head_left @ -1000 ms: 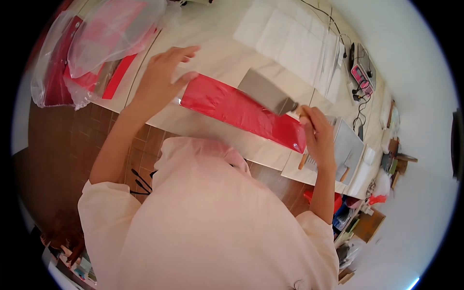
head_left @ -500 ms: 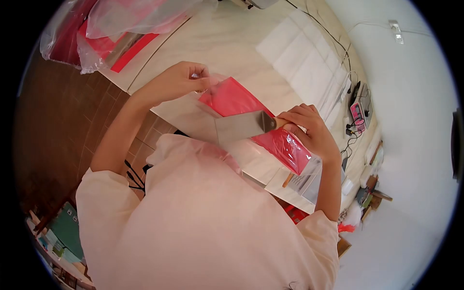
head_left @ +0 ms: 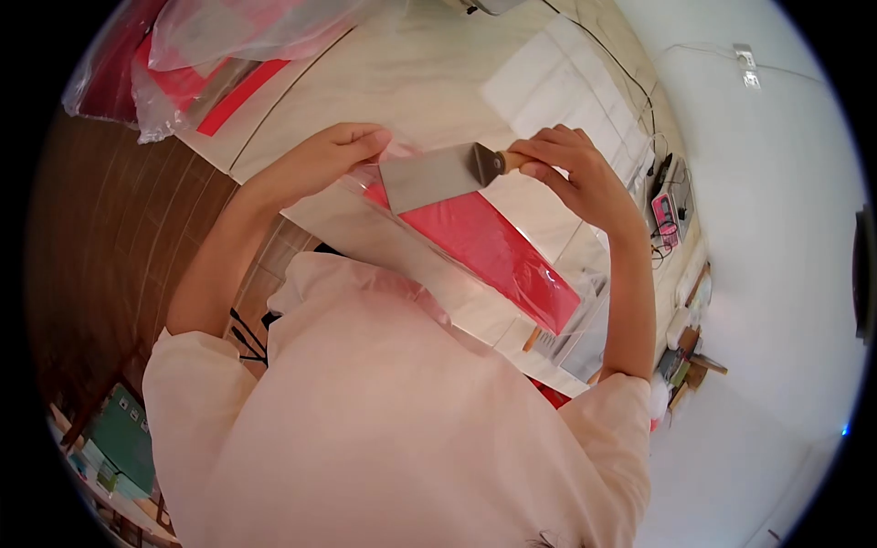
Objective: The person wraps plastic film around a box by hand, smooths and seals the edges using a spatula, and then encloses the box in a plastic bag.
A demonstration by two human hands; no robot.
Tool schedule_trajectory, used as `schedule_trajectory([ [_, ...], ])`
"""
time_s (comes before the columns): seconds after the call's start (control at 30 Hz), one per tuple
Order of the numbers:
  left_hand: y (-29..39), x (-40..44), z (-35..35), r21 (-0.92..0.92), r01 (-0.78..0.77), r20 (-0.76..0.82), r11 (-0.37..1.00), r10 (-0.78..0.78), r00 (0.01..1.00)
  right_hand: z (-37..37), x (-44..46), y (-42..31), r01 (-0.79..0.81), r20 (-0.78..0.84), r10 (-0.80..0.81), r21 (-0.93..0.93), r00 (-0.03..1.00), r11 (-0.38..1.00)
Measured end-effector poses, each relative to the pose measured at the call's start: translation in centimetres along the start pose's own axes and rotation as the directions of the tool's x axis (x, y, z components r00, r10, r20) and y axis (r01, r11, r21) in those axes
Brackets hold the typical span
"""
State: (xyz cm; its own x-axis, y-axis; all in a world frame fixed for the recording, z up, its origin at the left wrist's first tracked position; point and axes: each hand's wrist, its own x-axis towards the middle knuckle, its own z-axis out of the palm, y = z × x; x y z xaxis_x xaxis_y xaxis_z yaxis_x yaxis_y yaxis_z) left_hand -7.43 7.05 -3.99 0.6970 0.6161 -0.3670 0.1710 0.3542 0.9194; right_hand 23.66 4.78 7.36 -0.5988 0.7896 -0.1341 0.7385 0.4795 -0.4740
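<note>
Pale, marble-patterned tabletop (head_left: 420, 73) stretches from brown floor tiles (head_left: 128, 210) on one side to a light wall (head_left: 776, 173) on the other, with a person in a pale shirt (head_left: 402, 420) working at its near edge. We see the right hand (head_left: 574, 175) wrapped around the wooden handle (head_left: 517, 162) of a broad metal scraper (head_left: 434, 178), fingers bent over the top and thumb underneath. We find the left hand (head_left: 336, 153) drawn nearly closed, its thumb against the curled fingers, pinching the end of a clear plastic sleeve (head_left: 375, 173). Inside that sleeve is a long red packet (head_left: 498, 251), which runs at a slant along the front of the table between the person's arms. The scraper's blade lies across our view of the packet's left end, just beside the left hand; we cannot tell whether metal touches plastic. Near the packet's right end sits a grey tray (head_left: 585, 352), partly hidden by the right forearm. Farther off, we note clear plastic bags (head_left: 256, 32) with red contents at upper left, white sheets (head_left: 539, 82) at upper right, and a pink-and-grey device (head_left: 667, 215) beside the wall.
</note>
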Motion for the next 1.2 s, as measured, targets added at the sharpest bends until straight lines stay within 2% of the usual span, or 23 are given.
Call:
schedule_trajectory([
  [0.07,0.3,-0.3,0.2,-0.045,0.066,-0.087,0.997,-0.07,0.994,0.3,-0.1,0.2,-0.018,-0.05,0.018,-0.006,0.999,1.0],
  [0.13,0.5,-0.4,0.4,-0.064,0.072,-0.097,0.995,-0.078,0.992,0.7,-0.5,0.5,-0.042,-0.11,0.041,-0.008,0.993,0.999],
  [0.2,0.4,-0.4,0.6,-0.071,0.084,-0.089,0.994,-0.09,0.992,1.1,-1.7,0.5,-0.133,-0.264,0.113,-0.06,0.958,0.989],
  [0.23,0.2,-0.5,0.5,-0.083,0.066,-0.116,0.994,-0.076,0.99,1.5,-2.6,-0.6,-0.171,-0.288,0.149,-0.054,0.946,0.984],
  [0.27,0.0,-0.4,0.3,-0.091,0.049,-0.136,0.995,-0.061,0.989,2.4,-3.7,-2.6,-0.357,-0.403,0.363,0.094,0.84,0.929],
  [0.3,-0.5,-0.3,0.2,-0.067,0.056,-0.084,0.996,-0.062,0.995,3.3,-4.8,-4.7,-0.505,-0.478,0.563,0.259,0.674,0.823],
  [0.33,-1.0,-0.3,-0.1,-0.09,0.047,-0.102,0.995,-0.056,0.993,4.6,-6.2,-7.4,-0.568,-0.418,0.679,0.372,0.604,0.734],
  [0.37,-1.4,-0.3,-0.3,-0.113,0.041,-0.117,0.993,-0.054,0.992,6.5,-7.7,-10.0,-0.492,-0.408,0.693,0.497,0.595,0.715],
  [0.4,-1.6,-0.3,-0.2,-0.087,0.054,-0.06,0.995,-0.059,0.996,9.1,-8.6,-12.0,-0.451,-0.546,0.586,0.375,0.598,0.81],
  [0.43,-1.9,-0.5,-0.3,-0.089,0.059,-0.136,0.994,-0.071,0.988,9.9,-9.5,-14.4,-0.438,-0.416,0.673,0.531,0.611,0.725],
  [0.47,-2.1,-0.7,-0.4,-0.09,0.068,-0.214,0.994,-0.086,0.973,10.4,-9.9,-16.2,-0.458,-0.359,0.701,0.56,0.616,0.69],
  [0.5,-2.5,-0.6,-0.7,-0.06,0.087,-0.167,0.994,-0.096,0.981,11.0,-10.3,-17.4,-0.474,-0.3,0.724,0.592,0.621,0.652],
  [0.53,-3.0,-0.5,-1.1,-0.092,0.041,-0.181,0.995,-0.057,0.982,11.8,-10.7,-17.8,-0.482,-0.307,0.755,0.618,0.58,0.621],
  [0.63,-3.4,-0.5,-1.4,-0.133,-0.006,-0.211,0.991,-0.022,0.977,13.9,-11.6,-19.0,-0.508,-0.283,0.783,0.631,0.554,0.587],
  [0.67,-3.2,-0.5,-1.3,-0.173,-0.039,-0.255,0.984,-0.006,0.967,14.1,-11.9,-19.3,-0.572,-0.228,0.813,0.609,0.536,0.548],
  [0.73,-3.3,-0.7,-1.5,-0.164,-0.042,-0.227,0.986,0.004,0.974,14.3,-12.4,-19.7,-0.689,-0.115,0.858,0.547,0.5,0.475],
  [0.8,-2.5,-0.8,-1.5,-0.161,-0.056,-0.201,0.985,0.023,0.979,14.3,-12.6,-20.1,-0.705,-0.108,0.883,0.562,0.456,0.433],
  [0.87,-1.2,-0.9,0.2,-0.169,0.024,-0.383,0.985,-0.088,0.92,14.3,-12.7,-20.3,-0.724,-0.103,0.905,0.565,0.413,0.395],
  [0.9,-0.2,-1.0,1.7,-0.157,-0.012,-0.384,0.988,-0.05,0.922,14.3,-12.8,-20.2,-0.724,-0.1,0.907,0.569,0.409,0.389],
  [1.07,-2.5,-0.9,-1.3,-0.155,-0.051,-0.32,0.987,-0.001,0.947,14.6,-13.2,-20.1,-0.697,-0.173,0.902,0.583,0.395,0.417],
  [1.2,-2.3,-0.9,-1.3,-0.148,-0.051,-0.297,0.988,0.004,0.955,14.9,-13.7,-19.9,-0.7,-0.21,0.921,0.6,0.329,0.387],
])
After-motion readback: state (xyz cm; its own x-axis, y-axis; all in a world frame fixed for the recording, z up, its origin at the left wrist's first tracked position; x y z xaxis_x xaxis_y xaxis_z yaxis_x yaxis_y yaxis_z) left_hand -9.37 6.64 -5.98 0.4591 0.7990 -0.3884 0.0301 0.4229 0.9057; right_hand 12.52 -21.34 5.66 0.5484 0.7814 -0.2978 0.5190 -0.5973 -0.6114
